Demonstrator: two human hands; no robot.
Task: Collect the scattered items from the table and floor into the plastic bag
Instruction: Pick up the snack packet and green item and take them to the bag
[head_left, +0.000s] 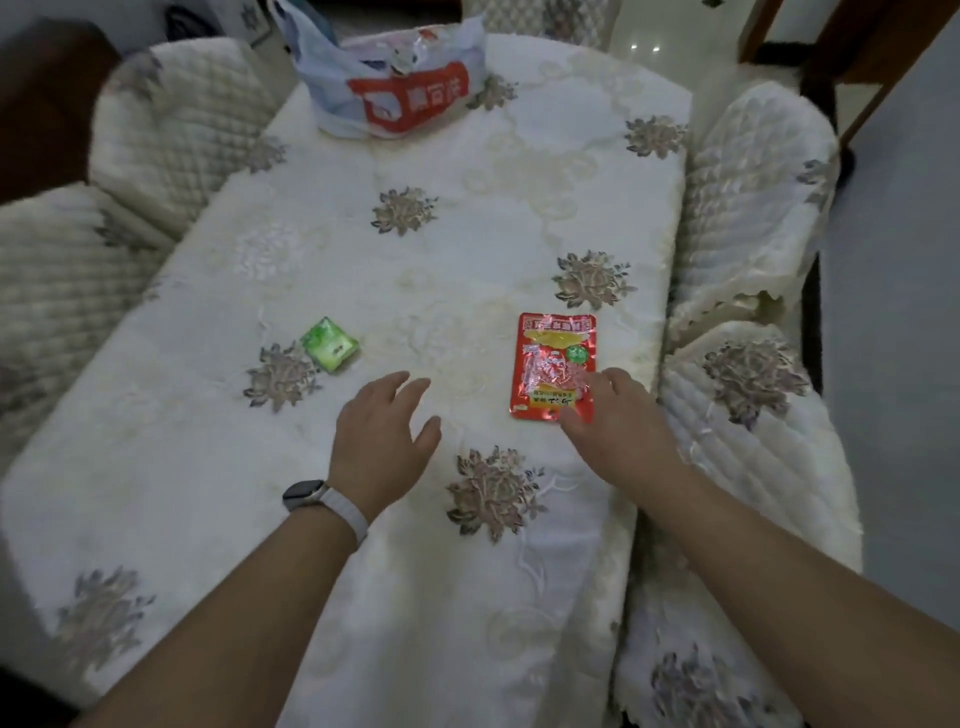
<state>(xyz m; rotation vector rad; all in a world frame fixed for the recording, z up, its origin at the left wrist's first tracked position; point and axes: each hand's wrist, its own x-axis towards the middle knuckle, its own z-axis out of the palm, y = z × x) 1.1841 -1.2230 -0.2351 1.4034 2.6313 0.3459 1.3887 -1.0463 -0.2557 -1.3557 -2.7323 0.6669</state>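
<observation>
Head view, looking down along your two bare forearms at a long table (467, 234) covered in a cream embroidered cloth with grey-pink flower patches.

Your left hand (384, 441) hovers palm down over the cloth near the middle of the table. Its fingers are straight and slightly spread, the thumb is held out to the side, and it holds nothing. A grey watch (304, 496) on a white strap sits on that wrist.

Your right hand (618, 421) reaches toward the table's right side. Its fingers are loosely extended, with the tips lying over the near right corner of a flat red snack packet (553, 358). The thumb is apart from them at the packet's near edge, so the hand is spread rather than pinching. The packet lies flat on the cloth.

A small green packet (330, 344) lies on the cloth, ahead and to the left of your left hand and well apart from the red one.

The plastic bag (389, 88), pale with a red printed panel, stands open-mouthed at the table's far end, well away from both hands.

Quilted cream chair covers (176, 119) flank the table on both sides.
</observation>
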